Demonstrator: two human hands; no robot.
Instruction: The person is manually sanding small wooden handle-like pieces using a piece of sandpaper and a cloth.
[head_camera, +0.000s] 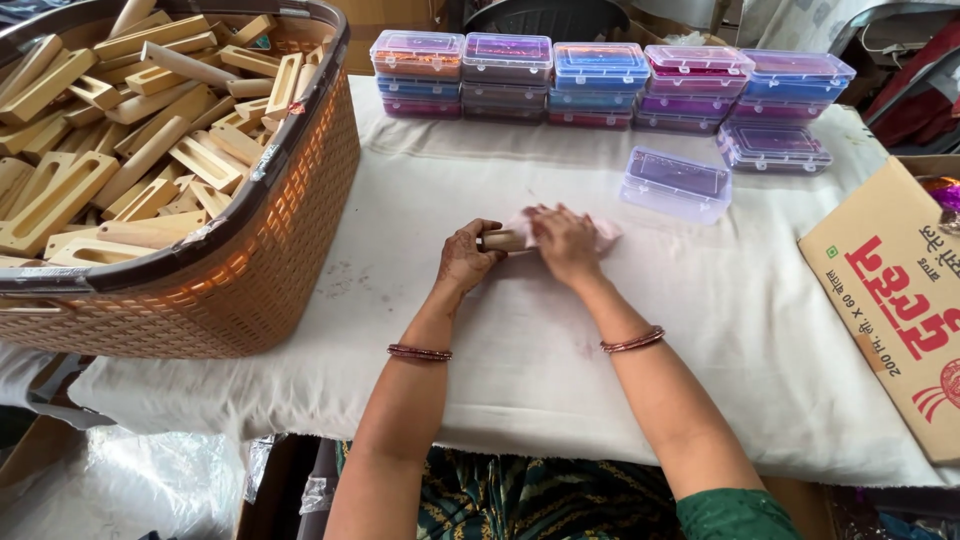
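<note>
1. The small pale wooden block (503, 240) lies in the middle of the frame on the white cloth-covered table (520, 350).
2. The left hand (466, 258) is curled shut around one end of it.
3. The right hand (566, 243) presses flat, fingers spread, on a soft pink cloth (604, 233) wrapped over the other end.
4. The block could slip out if the left hand loosens.
5. A hard rub could pull the pink cloth off.

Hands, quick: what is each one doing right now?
Left hand: closed around the end of a wooden piece.
Right hand: pressed flat on a pink cloth over that piece.
</note>
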